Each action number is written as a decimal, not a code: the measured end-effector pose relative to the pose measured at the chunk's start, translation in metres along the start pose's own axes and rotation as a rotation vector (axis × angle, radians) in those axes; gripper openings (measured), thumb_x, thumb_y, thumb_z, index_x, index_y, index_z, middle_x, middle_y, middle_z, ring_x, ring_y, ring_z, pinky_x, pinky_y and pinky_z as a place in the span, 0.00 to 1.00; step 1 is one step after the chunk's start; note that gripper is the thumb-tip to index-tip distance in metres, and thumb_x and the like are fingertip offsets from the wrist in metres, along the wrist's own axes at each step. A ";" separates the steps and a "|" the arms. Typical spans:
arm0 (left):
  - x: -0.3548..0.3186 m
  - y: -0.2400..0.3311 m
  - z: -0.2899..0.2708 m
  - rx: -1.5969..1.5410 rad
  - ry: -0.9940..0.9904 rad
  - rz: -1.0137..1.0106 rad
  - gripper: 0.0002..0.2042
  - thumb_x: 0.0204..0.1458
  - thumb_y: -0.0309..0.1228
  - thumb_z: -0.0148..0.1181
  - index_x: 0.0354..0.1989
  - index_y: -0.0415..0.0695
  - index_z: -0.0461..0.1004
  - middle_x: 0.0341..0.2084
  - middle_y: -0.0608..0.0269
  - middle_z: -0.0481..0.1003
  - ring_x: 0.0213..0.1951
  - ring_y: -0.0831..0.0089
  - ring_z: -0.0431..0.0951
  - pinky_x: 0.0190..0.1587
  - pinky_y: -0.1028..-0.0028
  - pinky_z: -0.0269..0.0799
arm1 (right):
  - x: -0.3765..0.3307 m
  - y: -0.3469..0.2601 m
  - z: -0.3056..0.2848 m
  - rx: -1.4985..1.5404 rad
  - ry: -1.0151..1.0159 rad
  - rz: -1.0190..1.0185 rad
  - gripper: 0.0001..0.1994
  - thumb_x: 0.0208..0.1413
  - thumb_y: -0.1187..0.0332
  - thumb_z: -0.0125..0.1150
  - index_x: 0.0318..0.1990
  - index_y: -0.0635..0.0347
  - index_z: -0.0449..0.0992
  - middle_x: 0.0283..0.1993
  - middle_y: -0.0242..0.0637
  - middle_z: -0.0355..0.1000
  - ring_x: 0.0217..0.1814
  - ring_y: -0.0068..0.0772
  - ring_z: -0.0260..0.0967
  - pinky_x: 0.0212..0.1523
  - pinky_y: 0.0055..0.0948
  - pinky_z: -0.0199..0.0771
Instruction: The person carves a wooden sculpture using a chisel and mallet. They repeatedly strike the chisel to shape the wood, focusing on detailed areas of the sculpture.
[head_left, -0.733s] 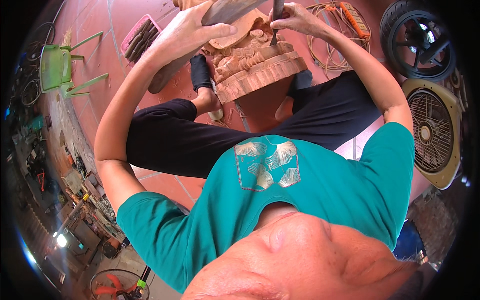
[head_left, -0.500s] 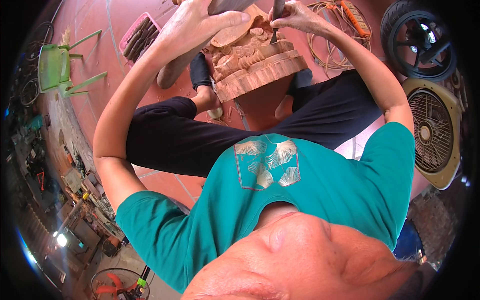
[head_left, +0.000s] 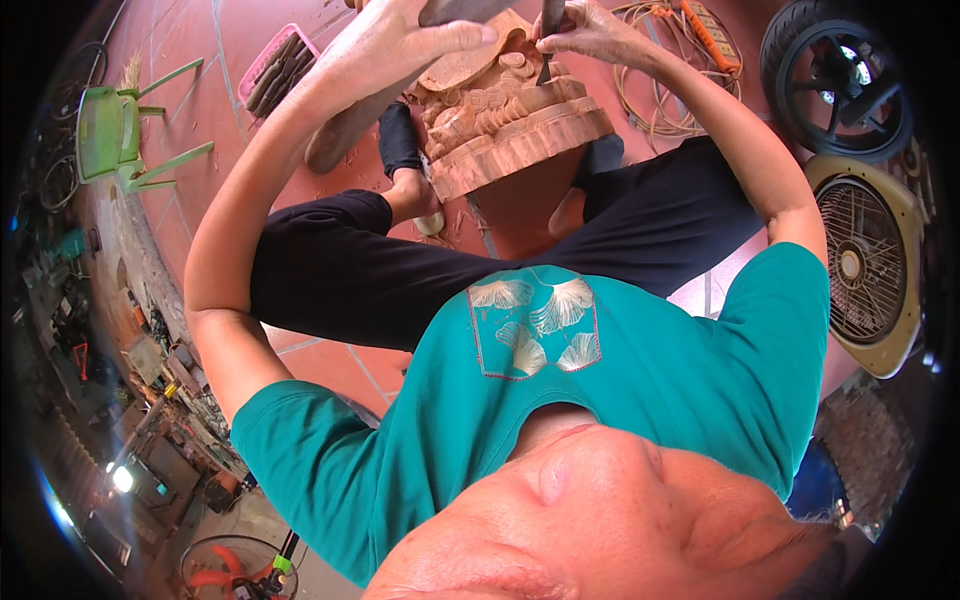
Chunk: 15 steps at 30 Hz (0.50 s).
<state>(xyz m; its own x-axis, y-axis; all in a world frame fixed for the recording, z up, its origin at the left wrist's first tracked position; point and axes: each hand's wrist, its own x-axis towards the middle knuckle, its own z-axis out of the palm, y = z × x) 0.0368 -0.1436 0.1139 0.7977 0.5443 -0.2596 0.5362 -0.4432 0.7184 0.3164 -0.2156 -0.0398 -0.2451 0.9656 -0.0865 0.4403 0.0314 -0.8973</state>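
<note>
A reddish-brown wood carving (head_left: pixel 520 145) with a ridged base sits between my feet, its top cut by the frame's upper edge. My right hand (head_left: pixel 590 35) pinches the dark shaft of a chisel (head_left: pixel 549 35), whose lower tip touches the carving's right side. My left hand (head_left: pixel 390 45) is closed round a thick wooden mallet (head_left: pixel 345 135). Its rounded end shows below my left forearm, and its other end reaches above the carving, left of the chisel. Part of the mallet is hidden behind my hand and wrist.
A pink basket (head_left: pixel 282 62) of dark-handled tools stands left of the carving. Further left is a green chair (head_left: pixel 110 135). To the right lie a coiled cord (head_left: pixel 655 105) with an orange power strip (head_left: pixel 710 38), a black wheel (head_left: pixel 835 85) and a box fan (head_left: pixel 865 260). Wood shavings dot the tiles.
The chisel and my right hand have shifted slightly left, the chisel standing a bit more upright. The mallet's rounded lower end has moved slightly up and left.
</note>
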 end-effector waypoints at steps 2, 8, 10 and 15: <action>0.000 0.004 -0.001 -0.050 0.052 0.080 0.33 0.56 0.43 0.64 0.64 0.31 0.67 0.53 0.40 0.77 0.56 0.56 0.77 0.61 0.64 0.70 | 0.000 -0.010 0.000 -0.009 -0.006 0.055 0.09 0.53 0.70 0.71 0.38 0.68 0.83 0.34 0.39 0.82 0.38 0.28 0.79 0.41 0.30 0.80; 0.009 -0.011 0.004 0.160 -0.052 -0.039 0.34 0.55 0.44 0.65 0.64 0.30 0.67 0.54 0.37 0.76 0.57 0.54 0.77 0.61 0.63 0.69 | 0.002 -0.001 0.001 -0.056 -0.007 0.002 0.09 0.56 0.71 0.71 0.40 0.67 0.83 0.35 0.39 0.82 0.40 0.28 0.78 0.44 0.30 0.79; 0.006 -0.010 0.000 0.113 -0.080 -0.078 0.34 0.55 0.43 0.65 0.65 0.31 0.67 0.55 0.37 0.75 0.58 0.54 0.76 0.62 0.63 0.68 | 0.000 0.008 -0.001 0.011 0.005 0.014 0.09 0.57 0.72 0.70 0.41 0.68 0.82 0.36 0.39 0.82 0.41 0.28 0.78 0.44 0.30 0.79; -0.005 -0.014 -0.004 0.044 0.026 -0.004 0.33 0.56 0.42 0.65 0.65 0.32 0.68 0.56 0.39 0.76 0.59 0.55 0.76 0.63 0.63 0.68 | 0.005 0.005 -0.003 0.078 0.045 0.027 0.09 0.58 0.72 0.70 0.42 0.68 0.82 0.37 0.38 0.82 0.42 0.27 0.78 0.44 0.31 0.79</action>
<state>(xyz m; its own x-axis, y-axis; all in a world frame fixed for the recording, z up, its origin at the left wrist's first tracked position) 0.0239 -0.1377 0.1077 0.7881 0.5645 -0.2453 0.5518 -0.4713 0.6881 0.3205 -0.2101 -0.0435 -0.1940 0.9766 -0.0930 0.3770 -0.0133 -0.9261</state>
